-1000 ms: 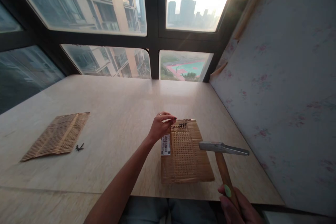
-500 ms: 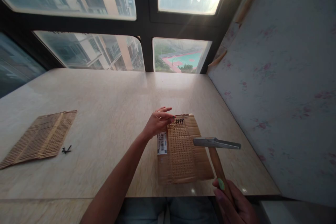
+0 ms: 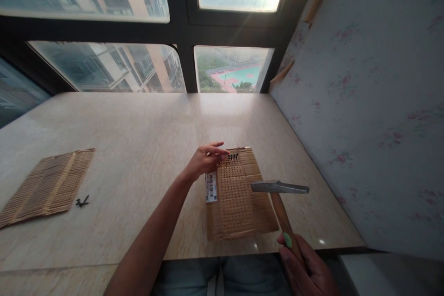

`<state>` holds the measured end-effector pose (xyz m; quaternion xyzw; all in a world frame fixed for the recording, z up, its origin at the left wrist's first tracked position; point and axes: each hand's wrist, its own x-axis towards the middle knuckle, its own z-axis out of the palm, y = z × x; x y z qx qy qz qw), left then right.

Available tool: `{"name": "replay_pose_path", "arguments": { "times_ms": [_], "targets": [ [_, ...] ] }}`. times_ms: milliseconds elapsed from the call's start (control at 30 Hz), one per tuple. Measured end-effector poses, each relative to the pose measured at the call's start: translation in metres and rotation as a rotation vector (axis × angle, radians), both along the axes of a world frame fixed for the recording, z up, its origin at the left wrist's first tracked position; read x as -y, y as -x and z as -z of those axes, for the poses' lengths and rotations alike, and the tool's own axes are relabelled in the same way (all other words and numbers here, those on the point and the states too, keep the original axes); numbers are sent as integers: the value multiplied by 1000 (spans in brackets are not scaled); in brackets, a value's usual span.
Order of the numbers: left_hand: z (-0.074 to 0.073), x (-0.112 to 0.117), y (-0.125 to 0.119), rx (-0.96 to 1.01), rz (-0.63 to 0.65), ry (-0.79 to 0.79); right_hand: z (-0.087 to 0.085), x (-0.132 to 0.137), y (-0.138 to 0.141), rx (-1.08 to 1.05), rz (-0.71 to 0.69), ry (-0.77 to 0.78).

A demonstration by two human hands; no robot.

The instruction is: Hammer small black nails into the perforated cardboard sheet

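Observation:
My left hand [image 3: 205, 159] is closed in a pinch at the far-left corner of a brown cardboard box [image 3: 265, 215], gripping a small black screw [image 3: 228, 153] by its upper end. Beside it, several black screws [image 3: 234, 157] stand in a row in the cardboard. Rows of small holes cover the middle of the box top, and a white barcode label [image 3: 211, 187] is stuck on its left. My right hand [image 3: 305, 263] is wrapped round the wooden handle of a hammer [image 3: 279, 187]. The hammer's metal head is held above the right part of the box, apart from the screws.
On the left of the pale marble sill [image 3: 138, 138] lies a flat sheet of ribbed cardboard [image 3: 52, 182]. A few loose black screws [image 3: 82, 201] lie near its right edge. Windows stand behind the sill, and a flowered wall [image 3: 364, 115] rises on the right.
The whole view has shifted slightly, so things appear a little further left. Both hands keep nearly the same pose, with the hammer still held over the box.

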<state>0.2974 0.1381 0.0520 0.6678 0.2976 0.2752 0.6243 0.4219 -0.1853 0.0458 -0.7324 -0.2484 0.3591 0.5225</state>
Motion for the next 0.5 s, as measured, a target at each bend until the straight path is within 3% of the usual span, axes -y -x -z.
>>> {"name": "replay_pose_path", "arguments": {
  "times_ms": [233,500],
  "targets": [
    [-1,0,-2,4,-9,112,1,1,-2,27,-48,21],
    [-6,0,0,-74,-2,-91,-6,-2,-2,26,-94,52]
  ]
}}
